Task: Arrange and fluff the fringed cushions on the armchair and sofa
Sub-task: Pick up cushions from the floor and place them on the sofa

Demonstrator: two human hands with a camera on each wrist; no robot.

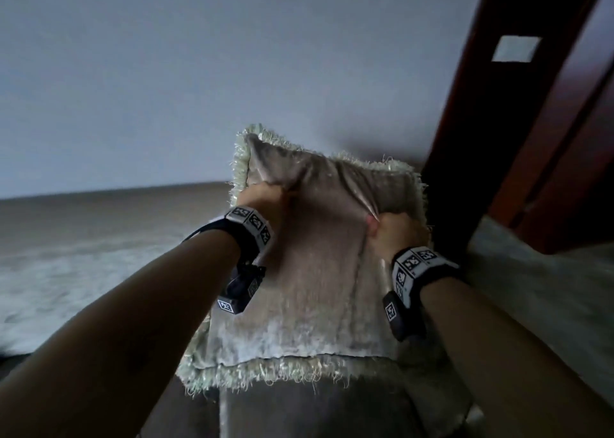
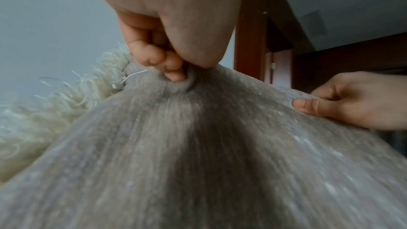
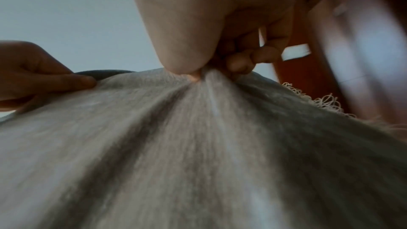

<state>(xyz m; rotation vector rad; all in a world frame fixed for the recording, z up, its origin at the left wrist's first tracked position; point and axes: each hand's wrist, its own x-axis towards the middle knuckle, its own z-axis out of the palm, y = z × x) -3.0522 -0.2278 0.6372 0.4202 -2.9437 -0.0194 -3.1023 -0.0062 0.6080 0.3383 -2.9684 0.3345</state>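
Note:
A grey-beige cushion [image 1: 312,271] with a pale shaggy fringe [image 1: 265,369] hangs upright in front of me, lifted above the seat. My left hand [image 1: 262,200] pinches a bunch of its cover near the upper left, and my right hand [image 1: 395,233] pinches the cover near the upper right. The fabric puckers into folds at both grips. Up close, the left wrist view has the left hand [image 2: 174,69] bunching the cushion [image 2: 198,163] fabric, with the right hand [image 2: 352,100] beside it. From the right wrist, the right hand [image 3: 209,69] pulls the cushion [image 3: 198,163] cover into ridges.
A long beige sofa back [image 1: 99,211] runs along the left under a plain grey wall [image 1: 166,72]. A dark red-brown wooden door frame [image 1: 481,121] with a white switch plate [image 1: 516,48] rises on the right. Upholstery of the seat [image 1: 548,291] lies at the right and below.

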